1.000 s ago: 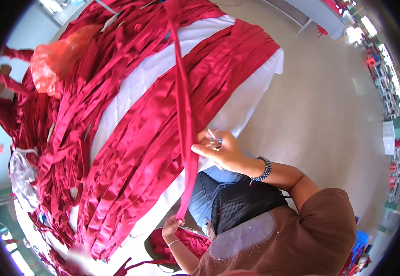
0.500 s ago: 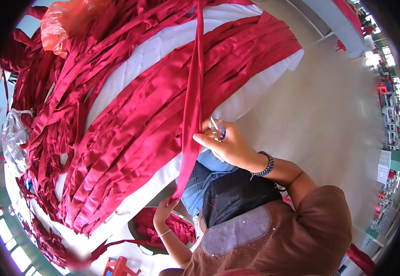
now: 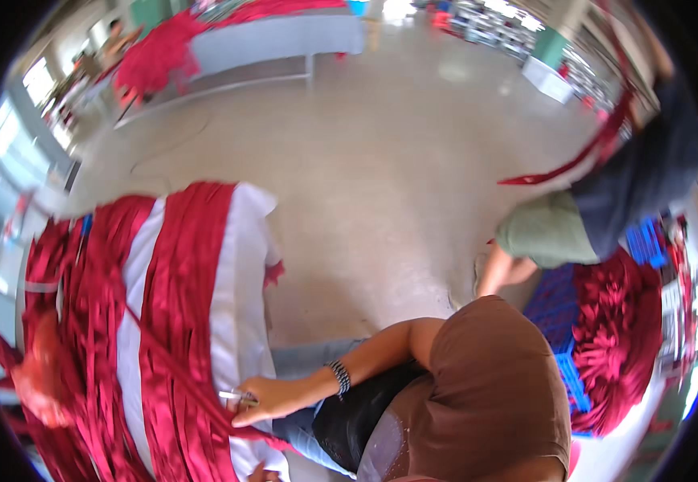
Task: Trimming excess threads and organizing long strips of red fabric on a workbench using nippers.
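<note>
My right hand (image 3: 273, 400) is closed around small metal thread snips (image 3: 238, 397), their blades pointing left. A dark red fabric strip (image 3: 184, 372) passes under the thumb of the same hand, running up-left over the table and ending in a short tail past my fingers. Of my left hand (image 3: 263, 474) only a bit of the fingers shows at the lower edge, so its grip is hidden. Beside both hands, many red fabric strips (image 3: 184, 265) lie in rows over white cloth (image 3: 240, 233) on the table. An orange plastic bag (image 3: 42, 373) rests on the strips at the left.
A person in a dark top (image 3: 646, 177) and green shorts stands at the right, near a hanging red strip (image 3: 582, 169). Blue crates (image 3: 554, 321) with heaped red fabric (image 3: 618, 341) are behind me at the right. Another cloth-covered table (image 3: 277, 40) stands across the floor.
My view has swung toward the right, bringing the open floor, the other person and the crates into sight. My right hand keeps the snips and strip; my left hand has mostly left the picture.
</note>
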Tool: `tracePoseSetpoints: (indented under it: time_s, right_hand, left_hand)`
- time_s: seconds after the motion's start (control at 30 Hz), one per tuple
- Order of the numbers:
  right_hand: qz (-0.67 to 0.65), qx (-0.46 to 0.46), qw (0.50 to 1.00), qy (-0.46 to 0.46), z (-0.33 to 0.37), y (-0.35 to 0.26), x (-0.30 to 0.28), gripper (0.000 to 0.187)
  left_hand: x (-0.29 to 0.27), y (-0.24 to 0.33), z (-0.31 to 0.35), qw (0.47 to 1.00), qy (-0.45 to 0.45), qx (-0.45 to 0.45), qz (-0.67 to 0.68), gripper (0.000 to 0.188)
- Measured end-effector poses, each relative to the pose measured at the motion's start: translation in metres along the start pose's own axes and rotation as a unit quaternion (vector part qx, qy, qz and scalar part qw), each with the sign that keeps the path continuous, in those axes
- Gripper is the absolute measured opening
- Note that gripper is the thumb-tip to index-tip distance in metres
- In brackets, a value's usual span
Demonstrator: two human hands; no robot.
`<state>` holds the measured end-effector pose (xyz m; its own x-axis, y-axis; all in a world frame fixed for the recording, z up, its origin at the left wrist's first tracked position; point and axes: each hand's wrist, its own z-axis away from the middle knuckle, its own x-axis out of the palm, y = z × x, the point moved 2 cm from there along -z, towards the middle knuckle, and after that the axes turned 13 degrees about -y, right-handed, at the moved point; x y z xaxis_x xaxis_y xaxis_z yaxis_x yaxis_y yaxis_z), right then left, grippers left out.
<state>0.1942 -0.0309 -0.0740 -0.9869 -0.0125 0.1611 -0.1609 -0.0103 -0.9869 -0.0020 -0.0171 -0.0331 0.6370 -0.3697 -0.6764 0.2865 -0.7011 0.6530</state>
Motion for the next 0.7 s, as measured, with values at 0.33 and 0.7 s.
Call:
tracePoseSetpoints:
  time_s: [0.33,0.7]
  right_hand:
    - [-0.121,-0.036,0.992,0.021,0.021,-0.016,-0.014,0.022]
    - [-0.018,-0.007,1.000,0.022,0.025,-0.014,-0.020,0.026]
  left_hand:
    - [0.055,-0.006,-0.122,0.899,-0.085,-0.144,0.406,0.048]
    - [0.056,-0.021,-0.121,0.744,-0.033,-0.228,0.627,0.032]
